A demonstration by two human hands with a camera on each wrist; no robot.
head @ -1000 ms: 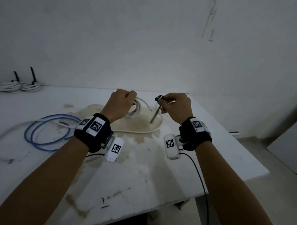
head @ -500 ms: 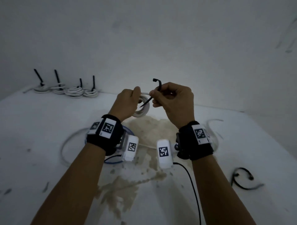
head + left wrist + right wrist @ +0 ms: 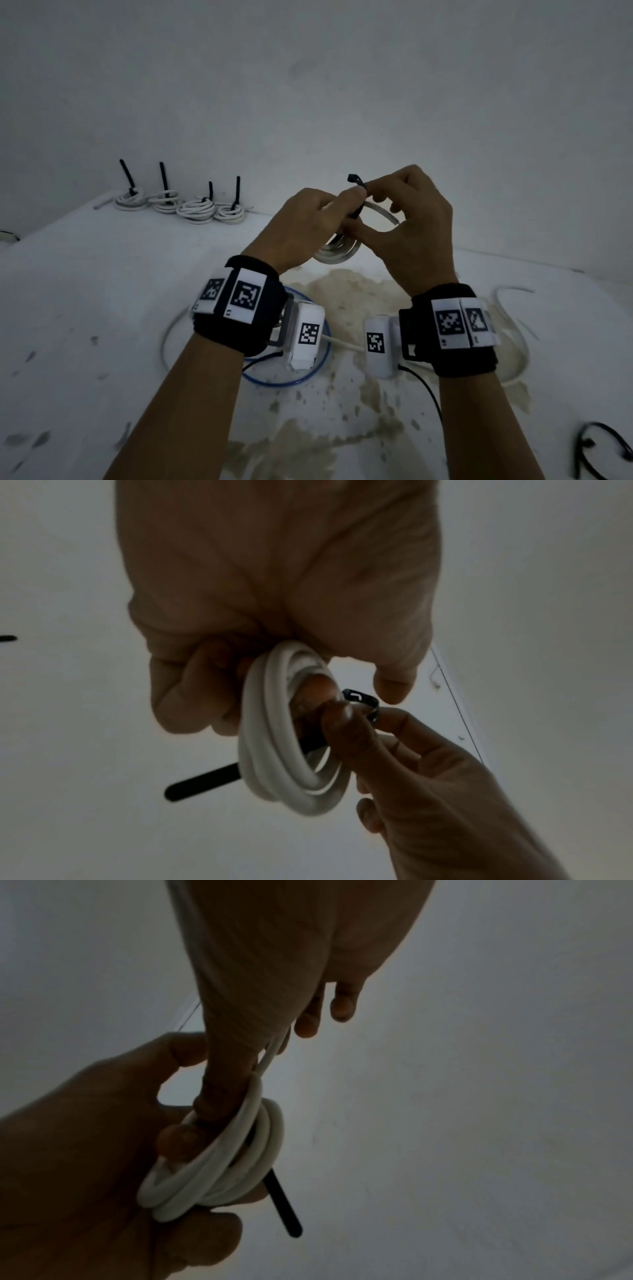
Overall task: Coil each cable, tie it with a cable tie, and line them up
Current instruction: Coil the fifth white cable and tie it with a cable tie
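Head and wrist views: threading the tie through a held coil. Your left hand is gripping the white cable coil above the middle of the bench, fingers curled round one side of the loops so that the turns are lying stacked together. Your right hand is pinching the black cable tie near its head between thumb and forefinger, the other fingers hanging loosely curled. The strap is passing through the coil's opening, and its free tail is sticking out on the far side, as both wrist views show.

To do this step well, you are probably best keeping the left grip firm so that no turn springs loose, bringing the tail round the whole bundle, not round some turns only, and feeding it into the head squarely before pulling snug. The loose cable end arching beside the right fingers may need tucking in first.

Four tied coils are standing in a row along the far left edge, tie tails upright. A blue cable and untied white cable are lying below the wrists, and spare black ties are lying near the near right corner.
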